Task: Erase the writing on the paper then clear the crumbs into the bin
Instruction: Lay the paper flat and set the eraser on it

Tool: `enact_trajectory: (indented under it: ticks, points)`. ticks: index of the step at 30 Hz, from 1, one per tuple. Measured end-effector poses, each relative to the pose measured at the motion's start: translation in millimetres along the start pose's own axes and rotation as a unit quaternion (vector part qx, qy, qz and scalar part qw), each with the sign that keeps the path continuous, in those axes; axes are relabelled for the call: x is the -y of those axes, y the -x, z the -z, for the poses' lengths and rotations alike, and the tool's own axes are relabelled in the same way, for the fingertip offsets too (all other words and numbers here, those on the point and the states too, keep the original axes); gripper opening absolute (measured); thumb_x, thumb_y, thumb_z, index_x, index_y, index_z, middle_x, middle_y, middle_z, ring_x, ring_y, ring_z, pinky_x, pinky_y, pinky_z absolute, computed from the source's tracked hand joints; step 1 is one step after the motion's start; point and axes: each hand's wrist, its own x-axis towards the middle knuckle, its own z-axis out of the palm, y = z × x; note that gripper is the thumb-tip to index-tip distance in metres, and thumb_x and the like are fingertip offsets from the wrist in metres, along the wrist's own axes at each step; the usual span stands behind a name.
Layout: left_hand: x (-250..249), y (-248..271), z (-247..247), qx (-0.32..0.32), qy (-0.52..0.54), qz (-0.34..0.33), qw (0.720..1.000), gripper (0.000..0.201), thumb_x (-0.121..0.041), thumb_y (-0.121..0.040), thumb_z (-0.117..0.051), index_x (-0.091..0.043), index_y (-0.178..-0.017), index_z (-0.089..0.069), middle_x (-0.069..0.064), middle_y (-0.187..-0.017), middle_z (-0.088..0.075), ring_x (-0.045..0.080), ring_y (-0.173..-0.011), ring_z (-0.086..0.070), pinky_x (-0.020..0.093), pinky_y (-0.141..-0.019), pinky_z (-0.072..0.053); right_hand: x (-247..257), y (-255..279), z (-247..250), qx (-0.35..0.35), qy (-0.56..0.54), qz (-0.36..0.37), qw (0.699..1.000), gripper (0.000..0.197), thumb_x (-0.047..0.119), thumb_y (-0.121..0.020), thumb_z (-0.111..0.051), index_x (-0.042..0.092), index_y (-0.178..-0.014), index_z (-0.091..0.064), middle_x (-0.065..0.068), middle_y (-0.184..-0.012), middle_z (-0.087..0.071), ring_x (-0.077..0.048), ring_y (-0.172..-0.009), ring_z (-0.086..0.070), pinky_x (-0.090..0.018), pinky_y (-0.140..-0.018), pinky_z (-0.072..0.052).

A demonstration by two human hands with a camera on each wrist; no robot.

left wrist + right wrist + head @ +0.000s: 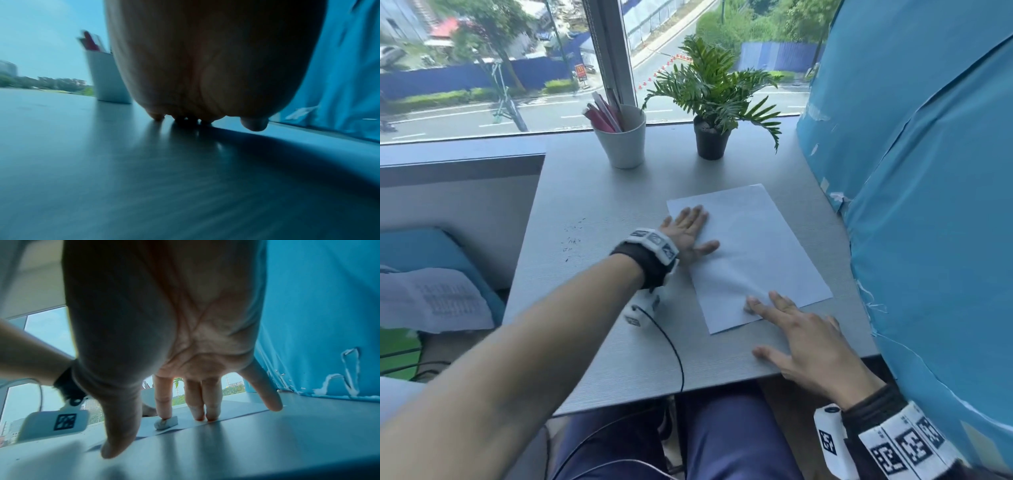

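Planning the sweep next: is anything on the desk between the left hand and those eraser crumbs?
Nothing visible. The left hand lies flat on the paper's left edge; the eraser crumbs are scattered on bare desk further left, with only open surface between. No bin is in view.

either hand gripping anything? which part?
No grip on anything. The left hand lies flat on the paper at its left edge. The right hand is spread, its index fingertip pressing the top of the eraser.
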Motion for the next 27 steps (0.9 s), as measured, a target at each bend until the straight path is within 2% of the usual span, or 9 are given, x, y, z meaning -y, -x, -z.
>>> enact_trajectory:
  ticks: [5, 9, 11, 12, 14, 16, 18, 23, 27]
  points:
    - [62.9, 38.4, 6.3, -0.001, 0.004, 0.090, 0.996, 0.089, -0.071, -0.094, -0.022, -0.019, -0.156, 0.014, -0.001, -0.162, 0.023, 0.016, -0.150, 0.016, 0.045, -0.122, 0.005, -3.2, 3.2, -7.0, -0.010, -0.023, 0.002, 1.000, 0.077, 0.061, -0.089, -0.050, 0.060, -0.147, 0.000, 0.011, -0.164, 0.000, -0.007, -0.151, -0.007, -0.058, -0.118, -0.014]
    - [50.6, 43.4, 8.0, 0.011, -0.051, 0.201, 0.978, 0.102, -0.080, -0.088, -0.014, -0.009, -0.157, 0.008, 0.010, -0.165, 0.013, 0.027, -0.152, 0.008, 0.049, -0.120, 0.009, -3.7, 8.0, -14.4, -0.014, -0.033, 0.002, 0.999, 0.076, 0.061, -0.091, -0.048, 0.061, -0.145, 0.005, 0.013, -0.164, 0.007, -0.005, -0.150, 0.003, -0.059, -0.119, -0.006]
    - [27.7, 36.5, 13.3, -0.022, -0.073, 0.221, 0.972, 0.103, -0.080, -0.088, -0.014, -0.005, -0.157, 0.006, 0.016, -0.164, 0.011, 0.032, -0.152, 0.008, 0.052, -0.118, 0.012, -4.3, 10.2, -16.4, -0.018, -0.032, 0.000, 0.999, 0.077, 0.063, -0.091, -0.047, 0.061, -0.145, 0.007, 0.013, -0.163, 0.009, -0.005, -0.150, 0.004, -0.060, -0.117, -0.005]
    - [14.7, 32.3, 15.6, -0.050, -0.079, 0.191, 0.977, 0.099, -0.077, -0.091, -0.016, -0.006, -0.157, 0.006, 0.015, -0.164, 0.012, 0.032, -0.151, 0.010, 0.053, -0.118, 0.013, -4.8, 10.9, -17.4, -0.021, -0.032, -0.002, 0.999, 0.077, 0.063, -0.090, -0.047, 0.062, -0.145, 0.008, 0.013, -0.163, 0.010, -0.004, -0.150, 0.004, -0.060, -0.117, -0.004]
    - [-11.8, 21.2, 17.6, -0.080, -0.076, 0.064, 0.992, 0.088, -0.067, -0.097, -0.024, -0.011, -0.158, 0.007, 0.008, -0.164, 0.017, 0.026, -0.151, 0.014, 0.052, -0.119, 0.013, -5.8, 10.7, -18.6, -0.025, -0.031, -0.003, 0.999, 0.077, 0.065, -0.090, -0.046, 0.063, -0.144, 0.009, 0.013, -0.163, 0.011, -0.004, -0.150, 0.005, -0.060, -0.117, -0.004]
    - [-41.3, 10.0, 16.8, -0.046, -0.081, -0.071, 0.993, 0.080, -0.059, -0.101, -0.028, -0.016, -0.158, 0.007, 0.002, -0.163, 0.019, 0.022, -0.151, 0.014, 0.050, -0.121, 0.009, -5.9, 9.9, -19.2, -0.024, -0.028, -0.006, 0.999, 0.079, 0.067, -0.089, -0.046, 0.062, -0.144, 0.010, 0.013, -0.163, 0.012, -0.004, -0.150, 0.006, -0.061, -0.117, -0.004]
    - [-68.0, -5.5, 11.0, -0.006, -0.093, -0.139, 0.986, 0.075, -0.056, -0.102, -0.028, -0.019, -0.159, 0.005, -0.001, -0.164, 0.017, 0.020, -0.151, 0.013, 0.047, -0.122, 0.007, -5.6, 8.2, -18.8, -0.024, -0.023, -0.010, 0.999, 0.081, 0.069, -0.087, -0.045, 0.061, -0.144, 0.011, 0.013, -0.163, 0.013, -0.003, -0.150, 0.006, -0.061, -0.117, -0.004]
    - [-103.2, -42.2, 5.0, 0.040, -0.100, -0.146, 0.983, 0.073, -0.057, -0.102, -0.028, -0.023, -0.159, 0.003, -0.003, -0.165, 0.013, 0.020, -0.152, 0.011, 0.045, -0.122, 0.004, -4.6, 7.0, -16.7, -0.019, -0.018, -0.015, 1.000, 0.082, 0.072, -0.085, -0.045, 0.064, -0.141, 0.016, 0.013, -0.162, 0.014, -0.003, -0.149, 0.007, -0.061, -0.117, -0.005]
    - [-75.8, -46.0, 7.2, 0.021, -0.053, -0.089, 0.994, 0.074, -0.060, -0.101, -0.028, -0.027, -0.159, 0.005, -0.004, -0.164, 0.017, 0.019, -0.152, 0.013, 0.046, -0.121, 0.006, -6.6, 6.1, -12.6, -0.017, -0.018, -0.013, 1.000, 0.082, 0.072, -0.085, -0.046, 0.064, -0.143, 0.012, 0.016, -0.162, 0.013, -0.002, -0.150, 0.003, -0.063, -0.116, -0.008]
